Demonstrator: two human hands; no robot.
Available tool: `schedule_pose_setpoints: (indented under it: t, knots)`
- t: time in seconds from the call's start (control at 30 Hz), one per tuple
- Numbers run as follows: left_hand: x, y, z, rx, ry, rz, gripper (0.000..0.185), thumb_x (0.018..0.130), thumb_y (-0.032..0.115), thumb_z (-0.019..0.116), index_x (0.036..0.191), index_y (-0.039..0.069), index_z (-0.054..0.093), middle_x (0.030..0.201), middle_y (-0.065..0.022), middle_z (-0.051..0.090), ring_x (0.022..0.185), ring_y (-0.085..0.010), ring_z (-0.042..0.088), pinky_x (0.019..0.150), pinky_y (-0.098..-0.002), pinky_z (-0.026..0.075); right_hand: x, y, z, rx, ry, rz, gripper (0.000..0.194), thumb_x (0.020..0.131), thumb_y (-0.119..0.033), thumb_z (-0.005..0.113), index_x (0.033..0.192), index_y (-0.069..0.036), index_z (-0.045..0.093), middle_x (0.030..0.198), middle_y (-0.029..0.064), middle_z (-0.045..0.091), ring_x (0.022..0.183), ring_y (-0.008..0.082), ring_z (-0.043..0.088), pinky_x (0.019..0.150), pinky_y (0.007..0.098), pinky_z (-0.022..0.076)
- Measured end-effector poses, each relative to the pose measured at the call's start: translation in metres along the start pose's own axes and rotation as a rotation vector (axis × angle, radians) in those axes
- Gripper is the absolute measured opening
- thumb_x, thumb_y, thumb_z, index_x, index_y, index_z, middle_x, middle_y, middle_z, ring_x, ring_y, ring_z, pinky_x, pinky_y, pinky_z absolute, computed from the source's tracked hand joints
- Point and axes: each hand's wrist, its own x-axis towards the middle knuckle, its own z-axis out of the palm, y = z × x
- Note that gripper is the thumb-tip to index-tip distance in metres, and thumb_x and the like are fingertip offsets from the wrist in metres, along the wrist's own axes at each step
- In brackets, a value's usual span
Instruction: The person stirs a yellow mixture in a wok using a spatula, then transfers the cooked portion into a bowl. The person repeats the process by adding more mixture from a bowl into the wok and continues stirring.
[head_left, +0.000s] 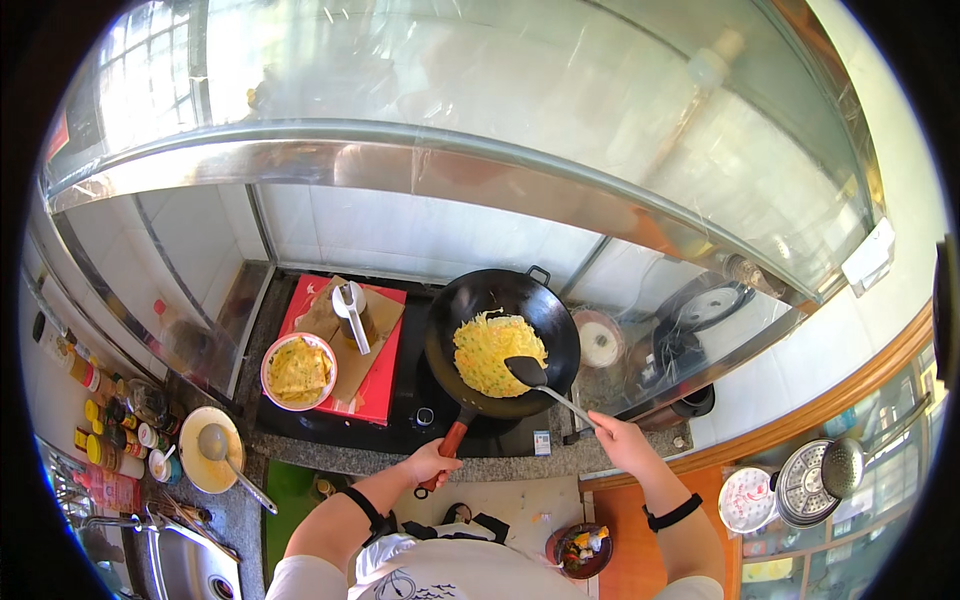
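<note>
A black wok (559, 322) stands on the black cooktop (300, 427). Inside it lies a flat yellow egg pancake (487, 345) flecked with green. My left hand (433, 461) grips the wok's wooden handle (454, 437). In my right hand (621, 442) is the metal shaft of a spatula (566, 402). Its dark blade rests over the pancake's right part and covers some of it. To the left of the wok, a bowl (265, 379) holds folded pancakes (300, 369).
A red board (379, 390) carries cardboard and an oil pot (351, 311). On the left counter are a batter bowl (187, 424) with a ladle (213, 442), several seasoning jars (112, 450) and a sink (180, 562). A waste bin (559, 551) stands on the floor. A glass partition (675, 337) borders the cooktop.
</note>
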Motion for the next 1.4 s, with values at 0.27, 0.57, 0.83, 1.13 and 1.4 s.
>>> schedule_pose_setpoints:
  t: [0.27,0.57,0.83,1.13,1.4]
  knots:
    - [0.021,-0.015,-0.013,-0.026,-0.036,0.036,0.032,0.083,0.01,0.07,0.098,0.009,0.042,0.063,-0.0025,0.048,0.044,-0.0135,0.048,0.042,-0.0309,0.042,-0.003,0.013,0.013,-0.31,0.017,-0.105,0.034,0.092,-0.019,0.054,0.125,-0.015,0.058,0.088,0.0197,0.065,0.082,0.0382,0.063,0.07,0.0464,0.0498]
    - [0.026,-0.023,-0.013,-0.008,-0.008,0.04,0.033,0.085,0.017,0.071,0.103,0.005,0.046,0.066,-0.004,0.053,0.048,-0.0144,0.053,0.045,-0.0309,0.047,0.033,0.026,0.07,-0.364,0.036,-0.196,0.035,0.092,-0.022,0.053,0.127,-0.02,0.056,0.085,0.0185,0.064,0.081,0.0376,0.062,0.07,0.0473,0.0502]
    - [0.016,-0.019,-0.007,0.349,0.247,0.085,0.042,0.085,0.027,0.073,0.104,0.003,0.044,0.071,-0.0079,0.058,0.056,-0.0154,0.061,0.047,-0.0321,0.051,0.032,-0.012,0.021,-0.464,-0.005,-0.148,0.033,0.094,-0.024,0.05,0.126,-0.022,0.057,0.085,0.0197,0.064,0.081,0.0386,0.063,0.069,0.0488,0.0507]
    - [-0.013,-0.032,0.0,0.441,0.247,0.072,0.05,0.085,0.026,0.071,0.111,0.002,0.036,0.069,-0.0098,0.059,0.052,-0.0163,0.059,0.046,-0.0318,0.051,0.028,-0.065,-0.039,-0.882,-0.058,-0.118,0.024,0.09,-0.024,0.056,0.109,-0.014,0.068,0.087,0.0135,0.07,0.085,0.0341,0.066,0.072,0.0464,0.0526]
    - [-0.013,-0.036,-0.003,0.604,0.253,0.077,0.054,0.083,0.029,0.072,0.112,0.001,0.037,0.076,-0.0168,0.063,0.057,-0.0237,0.065,0.051,-0.0366,0.053,0.061,-0.088,-0.016,-0.972,-0.25,-0.072,0.02,0.083,-0.014,0.054,0.087,-0.005,0.072,0.087,0.0161,0.07,0.081,0.0345,0.068,0.069,0.0449,0.0547]
